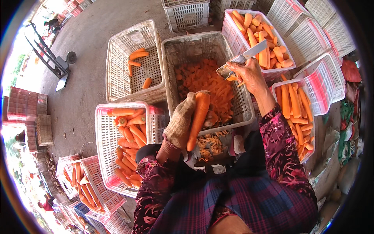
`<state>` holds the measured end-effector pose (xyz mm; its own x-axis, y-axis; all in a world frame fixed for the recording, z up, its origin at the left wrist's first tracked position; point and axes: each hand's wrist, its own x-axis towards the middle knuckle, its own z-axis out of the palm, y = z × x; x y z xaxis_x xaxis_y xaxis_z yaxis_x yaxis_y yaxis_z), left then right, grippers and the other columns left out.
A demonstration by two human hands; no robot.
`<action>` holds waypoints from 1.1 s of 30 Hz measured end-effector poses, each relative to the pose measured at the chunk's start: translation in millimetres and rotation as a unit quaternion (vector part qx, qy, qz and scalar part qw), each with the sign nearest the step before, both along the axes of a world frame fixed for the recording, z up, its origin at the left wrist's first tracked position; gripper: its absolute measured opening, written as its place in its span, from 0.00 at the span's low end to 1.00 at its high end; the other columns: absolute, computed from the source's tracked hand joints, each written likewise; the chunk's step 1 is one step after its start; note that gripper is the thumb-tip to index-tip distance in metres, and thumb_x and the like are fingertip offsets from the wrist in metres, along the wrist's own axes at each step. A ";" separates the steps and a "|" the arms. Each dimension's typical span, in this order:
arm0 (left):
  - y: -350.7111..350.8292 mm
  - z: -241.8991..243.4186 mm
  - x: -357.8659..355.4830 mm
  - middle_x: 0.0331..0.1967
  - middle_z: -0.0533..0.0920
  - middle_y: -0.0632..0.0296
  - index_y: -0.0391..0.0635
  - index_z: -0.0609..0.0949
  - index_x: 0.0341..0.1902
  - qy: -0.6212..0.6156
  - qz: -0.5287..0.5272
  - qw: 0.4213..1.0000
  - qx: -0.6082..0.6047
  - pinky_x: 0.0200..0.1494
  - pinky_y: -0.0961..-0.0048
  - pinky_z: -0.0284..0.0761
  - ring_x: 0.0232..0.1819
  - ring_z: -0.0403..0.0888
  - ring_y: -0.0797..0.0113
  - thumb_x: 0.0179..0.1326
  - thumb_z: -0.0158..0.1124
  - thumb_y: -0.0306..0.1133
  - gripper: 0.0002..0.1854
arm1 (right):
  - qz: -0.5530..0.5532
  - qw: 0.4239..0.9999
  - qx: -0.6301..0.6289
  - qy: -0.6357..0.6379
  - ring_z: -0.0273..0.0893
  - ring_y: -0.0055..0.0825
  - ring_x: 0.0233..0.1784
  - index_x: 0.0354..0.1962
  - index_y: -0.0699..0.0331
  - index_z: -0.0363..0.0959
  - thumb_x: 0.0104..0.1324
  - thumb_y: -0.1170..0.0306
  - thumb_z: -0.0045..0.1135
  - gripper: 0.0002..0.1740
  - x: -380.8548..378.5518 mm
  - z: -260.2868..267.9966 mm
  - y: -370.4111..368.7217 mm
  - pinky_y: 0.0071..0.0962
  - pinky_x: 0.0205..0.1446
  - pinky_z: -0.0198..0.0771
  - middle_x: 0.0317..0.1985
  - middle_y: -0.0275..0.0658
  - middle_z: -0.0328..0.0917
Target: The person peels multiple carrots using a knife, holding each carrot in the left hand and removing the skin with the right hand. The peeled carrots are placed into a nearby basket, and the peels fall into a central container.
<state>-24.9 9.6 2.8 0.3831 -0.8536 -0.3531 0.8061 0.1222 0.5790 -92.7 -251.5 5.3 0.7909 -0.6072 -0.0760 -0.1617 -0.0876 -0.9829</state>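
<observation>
My left hand (181,121), in a dirty knitted work glove, holds a large carrot (199,117) upright-tilted over the near edge of a grimy plastic crate (190,38). Orange peelings (210,84) cover that crate's bottom. My bare right hand (248,74) grips a metal blade tool (254,50), perhaps a knife or peeler, above the crate's right side; its exact kind is unclear. Thin strips of peel hang beside the fingers. Unpeeled-looking carrots (131,143) fill a pink-rimmed crate at the left. Smooth carrots (264,52) are heaped in a crate at the upper right.
Another dirty crate (111,58) at the upper left holds several carrot pieces. A further crate of carrots (295,102) stands at my right. Peelings (213,146) lie by my feet. Stacked crates (309,38) stand at the upper right; a hand truck (55,63) stands at the far left.
</observation>
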 end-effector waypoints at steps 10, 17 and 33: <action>0.1 3.0 5.1 0.49 0.81 0.56 0.37 0.71 0.69 -0.198 0.028 0.978 0.065 0.51 0.67 0.83 0.48 0.83 0.65 0.70 0.67 0.40 0.30 | 0.120 0.940 -0.319 0.027 0.84 0.37 0.41 0.40 0.70 0.80 0.71 0.67 0.62 0.12 -2.5 -11.2 21.3 0.35 0.47 0.77 0.36 0.45 0.84; 2.1 6.2 12.7 0.44 0.81 0.61 0.39 0.72 0.69 -0.203 0.011 0.975 0.088 0.46 0.70 0.83 0.42 0.82 0.70 0.69 0.68 0.39 0.29 | 0.209 0.912 -0.354 -0.021 0.82 0.50 0.41 0.41 0.68 0.73 0.72 0.72 0.56 0.06 -10.3 -28.1 52.4 0.45 0.42 0.75 0.35 0.49 0.80; -10.3 4.5 14.0 0.34 0.80 0.69 0.40 0.79 0.58 -0.277 -0.012 0.942 0.189 0.38 0.79 0.75 0.33 0.77 0.79 0.67 0.68 0.34 0.19 | 0.217 0.869 -0.445 -0.027 0.84 0.48 0.33 0.34 0.64 0.69 0.67 0.76 0.56 0.04 -5.9 -27.1 63.7 0.42 0.32 0.78 0.26 0.45 0.78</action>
